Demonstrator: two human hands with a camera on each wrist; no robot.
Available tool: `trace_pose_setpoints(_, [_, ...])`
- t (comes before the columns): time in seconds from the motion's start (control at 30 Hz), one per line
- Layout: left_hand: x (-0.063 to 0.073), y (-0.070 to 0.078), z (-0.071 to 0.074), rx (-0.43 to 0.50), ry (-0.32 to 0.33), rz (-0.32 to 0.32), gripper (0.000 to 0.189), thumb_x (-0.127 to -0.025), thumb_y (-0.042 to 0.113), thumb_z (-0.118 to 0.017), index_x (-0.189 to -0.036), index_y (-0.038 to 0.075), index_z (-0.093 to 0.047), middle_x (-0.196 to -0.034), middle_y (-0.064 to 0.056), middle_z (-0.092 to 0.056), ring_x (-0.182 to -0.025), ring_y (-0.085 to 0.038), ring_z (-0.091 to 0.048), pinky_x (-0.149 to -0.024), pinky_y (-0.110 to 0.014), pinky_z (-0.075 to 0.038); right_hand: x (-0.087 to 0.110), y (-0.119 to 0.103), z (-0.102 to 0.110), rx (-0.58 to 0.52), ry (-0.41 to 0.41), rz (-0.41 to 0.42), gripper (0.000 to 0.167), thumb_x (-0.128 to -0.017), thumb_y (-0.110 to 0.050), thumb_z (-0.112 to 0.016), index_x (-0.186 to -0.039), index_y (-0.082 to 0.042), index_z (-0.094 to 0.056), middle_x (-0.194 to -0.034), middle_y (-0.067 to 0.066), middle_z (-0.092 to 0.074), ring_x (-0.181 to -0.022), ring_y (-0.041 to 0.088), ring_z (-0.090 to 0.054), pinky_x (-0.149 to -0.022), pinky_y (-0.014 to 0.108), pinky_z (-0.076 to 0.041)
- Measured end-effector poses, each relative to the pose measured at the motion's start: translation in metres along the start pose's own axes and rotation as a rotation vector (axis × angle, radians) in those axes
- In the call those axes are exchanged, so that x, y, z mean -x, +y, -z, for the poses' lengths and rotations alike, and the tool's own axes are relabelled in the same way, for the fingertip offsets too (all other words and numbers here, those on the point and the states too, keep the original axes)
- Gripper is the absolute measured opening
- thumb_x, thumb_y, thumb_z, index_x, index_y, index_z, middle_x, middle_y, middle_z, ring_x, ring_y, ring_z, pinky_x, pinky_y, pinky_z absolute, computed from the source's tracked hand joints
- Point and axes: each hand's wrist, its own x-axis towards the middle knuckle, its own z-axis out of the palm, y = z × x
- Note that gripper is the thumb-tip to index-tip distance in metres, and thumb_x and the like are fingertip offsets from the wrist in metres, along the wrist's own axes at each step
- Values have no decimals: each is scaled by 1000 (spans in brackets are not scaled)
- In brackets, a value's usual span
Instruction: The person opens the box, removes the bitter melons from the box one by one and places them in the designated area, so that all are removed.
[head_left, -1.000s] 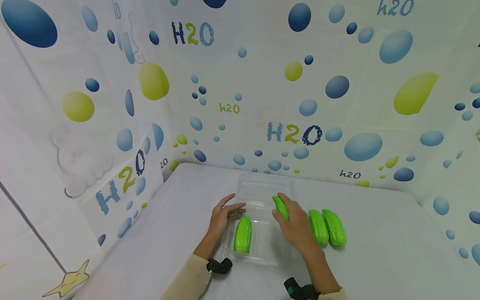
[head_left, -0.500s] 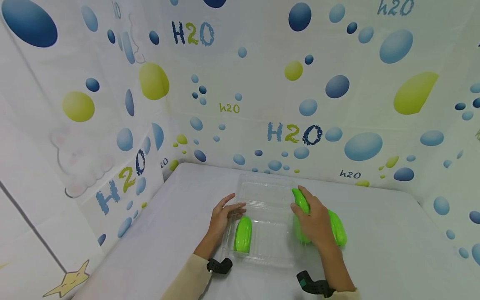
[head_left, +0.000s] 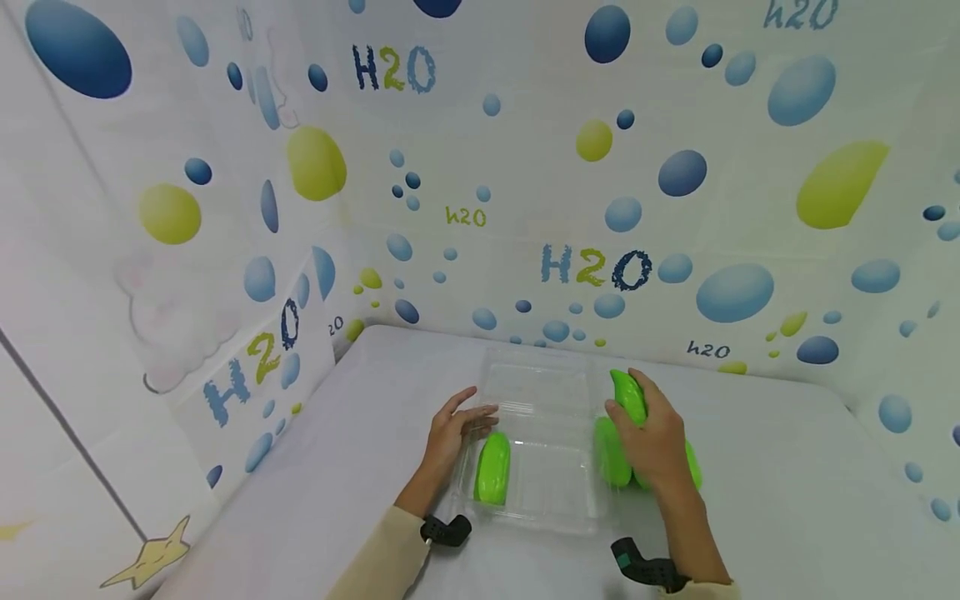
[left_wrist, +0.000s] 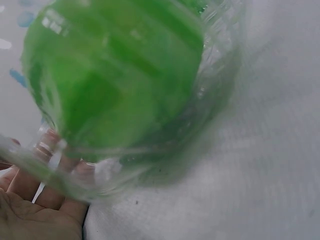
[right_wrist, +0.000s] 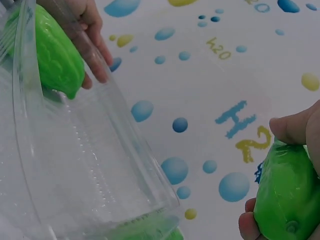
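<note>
My right hand (head_left: 656,433) grips a glossy green vegetable (head_left: 628,396), ridged and long with a pointed tip, above the right side of a clear plastic clamshell box (head_left: 551,483). In the right wrist view, thumb and fingers wrap its sides. Another such green vegetable (head_left: 492,468) lies in the box along the left wall. At that wall my left hand (head_left: 448,437) touches the upper left edge with fairly straight, relaxed fingers. The left wrist view shows these fingers (left_wrist: 47,187) behind the clear plastic. Beneath the right hand, further green vegetables (head_left: 612,452) are partly hidden.
The box's open lid (head_left: 536,383) leans back toward the rear of the white-covered table (head_left: 780,500). A patterned cloth backdrop (head_left: 510,150) stands behind and at the sides. A black wrist camera (head_left: 648,571) sits on the right wrist.
My right hand has carried the green vegetable rightward, from over the box to above those on the table. The left hand has stayed at the box. The head view has shifted slightly.
</note>
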Motion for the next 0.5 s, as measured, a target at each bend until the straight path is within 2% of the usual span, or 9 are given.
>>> trace_pose_setpoints(0.1, [-1, 0, 0, -10, -16, -9, 47, -106, 8, -43, -153, 1, -38, -123, -23, -69, -113, -41, -68, -97, -45, -56, -1, 4, 7, -1, 21, -4, 63, -101, -29, -58, -158, -12, -36, -142, 21, -52, -117, 36, -53, -98, 55, -46])
trace_pose_setpoints(0.3, [-3, 2, 2, -29, -4, -36, 46, -107, 9, -43, -152, 2, -39, -122, -23, -70, -111, -41, -69, -96, -46, -57, -6, 9, 18, -34, 26, -75, 65, -101, -26, -54, -161, -19, -30, -159, 17, -40, -138, 37, -43, -110, 60, -38])
trace_pose_setpoints(0.5, [0, -1, 0, -17, -12, -17, 48, -107, 9, -43, -154, 2, -37, -123, -23, -70, -111, -40, -69, -96, -44, -57, -3, 18, 31, -62, 55, -162, 66, -99, -27, -57, -160, -17, -32, -154, 22, -44, -133, 39, -47, -105, 59, -40])
